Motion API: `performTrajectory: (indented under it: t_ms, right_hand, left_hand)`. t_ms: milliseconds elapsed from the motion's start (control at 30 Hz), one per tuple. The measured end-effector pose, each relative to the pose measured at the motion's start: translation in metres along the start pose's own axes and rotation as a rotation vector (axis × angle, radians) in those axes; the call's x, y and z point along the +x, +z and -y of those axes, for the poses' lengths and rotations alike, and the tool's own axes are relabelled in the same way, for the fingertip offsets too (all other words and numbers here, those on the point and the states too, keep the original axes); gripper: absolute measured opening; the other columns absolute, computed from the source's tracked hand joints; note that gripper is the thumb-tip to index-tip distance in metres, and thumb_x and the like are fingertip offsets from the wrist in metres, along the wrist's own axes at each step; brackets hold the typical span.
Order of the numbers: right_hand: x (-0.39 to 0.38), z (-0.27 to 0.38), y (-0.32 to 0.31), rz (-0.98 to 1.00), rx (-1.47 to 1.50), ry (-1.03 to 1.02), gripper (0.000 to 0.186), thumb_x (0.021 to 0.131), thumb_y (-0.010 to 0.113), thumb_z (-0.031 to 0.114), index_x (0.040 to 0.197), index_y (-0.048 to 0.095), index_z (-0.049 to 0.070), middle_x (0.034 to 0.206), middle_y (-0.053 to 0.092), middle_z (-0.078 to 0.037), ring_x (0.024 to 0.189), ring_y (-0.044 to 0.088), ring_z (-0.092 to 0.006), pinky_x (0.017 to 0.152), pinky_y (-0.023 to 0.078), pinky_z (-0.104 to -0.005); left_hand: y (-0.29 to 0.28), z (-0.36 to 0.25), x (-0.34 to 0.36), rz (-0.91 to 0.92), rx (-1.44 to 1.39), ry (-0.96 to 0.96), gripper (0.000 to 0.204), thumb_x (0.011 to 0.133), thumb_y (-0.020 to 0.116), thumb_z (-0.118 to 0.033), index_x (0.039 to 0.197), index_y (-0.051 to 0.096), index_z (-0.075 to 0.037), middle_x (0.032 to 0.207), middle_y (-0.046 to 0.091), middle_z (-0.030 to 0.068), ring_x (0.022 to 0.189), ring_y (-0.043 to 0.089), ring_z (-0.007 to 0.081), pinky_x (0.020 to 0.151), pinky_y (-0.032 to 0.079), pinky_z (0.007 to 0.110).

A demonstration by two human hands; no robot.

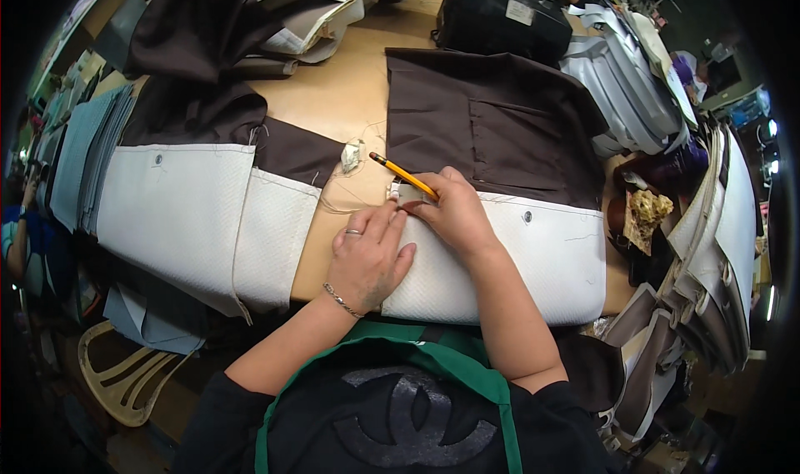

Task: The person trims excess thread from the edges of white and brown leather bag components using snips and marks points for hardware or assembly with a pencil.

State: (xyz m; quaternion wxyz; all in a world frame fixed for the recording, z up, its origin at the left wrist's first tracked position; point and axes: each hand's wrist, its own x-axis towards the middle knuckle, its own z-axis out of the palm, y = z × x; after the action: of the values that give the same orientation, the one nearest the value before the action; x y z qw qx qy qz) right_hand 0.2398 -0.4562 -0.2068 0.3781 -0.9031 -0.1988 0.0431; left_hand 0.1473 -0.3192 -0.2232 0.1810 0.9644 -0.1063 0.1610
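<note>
Head view | right hand (460, 217) grasps pencil (406, 176) | left hand (367, 264), fingers extended, on right white panel (533, 265) | round fastener (527, 216) fitted; edge work apparently unfinished

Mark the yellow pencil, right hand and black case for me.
Yellow pencil (405, 176): head view, middle of its visible shaft.
Right hand (458, 220): head view, back of the hand.
Black case (498, 25): head view, side facing the camera.
</note>
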Motion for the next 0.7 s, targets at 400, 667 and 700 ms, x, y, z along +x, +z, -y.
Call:
performTrajectory:
  t_ms: [400, 667, 700]
  right_hand:
    - [-0.027, -0.021, -0.035, -0.109, -0.089, 0.242, 0.029, 0.070, 0.072, 0.011, 0.094, 0.061, 0.000, 0.095, 0.052, -0.012, 0.087, 0.055, -0.0260, 0.080, 0.045, -0.0331]
    - [-0.041, -0.046, -0.034, -0.297, 0.008, -0.056, 0.019, 0.069, 0.071, 0.004, 0.080, 0.056, 0.002, 0.082, 0.053, -0.009, 0.074, 0.055, -0.0206, 0.066, 0.046, -0.0307]
    - [-0.044, -0.049, -0.031, -0.299, 0.222, 0.031, 0.019, 0.070, 0.071, 0.005, 0.080, 0.056, 0.002, 0.078, 0.054, -0.008, 0.070, 0.055, -0.0178, 0.064, 0.045, -0.0288]
  left_hand:
    - [-0.002, 0.002, -0.004, 0.019, -0.017, -0.192, 0.057, 0.069, 0.071, -0.038, 0.107, 0.050, -0.003, 0.129, 0.034, 0.0151, 0.122, 0.032, 0.0322, 0.092, 0.038, 0.043]
    - [0.002, -0.019, -0.001, 0.111, -0.544, -0.236, 0.030, 0.075, 0.069, -0.016, 0.097, 0.052, -0.005, 0.097, 0.053, 0.0084, 0.093, 0.050, 0.0201, 0.076, 0.042, 0.034]
    - [0.003, -0.015, -0.003, 0.100, -0.740, -0.276, 0.026, 0.077, 0.067, -0.012, 0.096, 0.052, -0.004, 0.094, 0.054, 0.0069, 0.088, 0.051, 0.0174, 0.075, 0.042, 0.031]
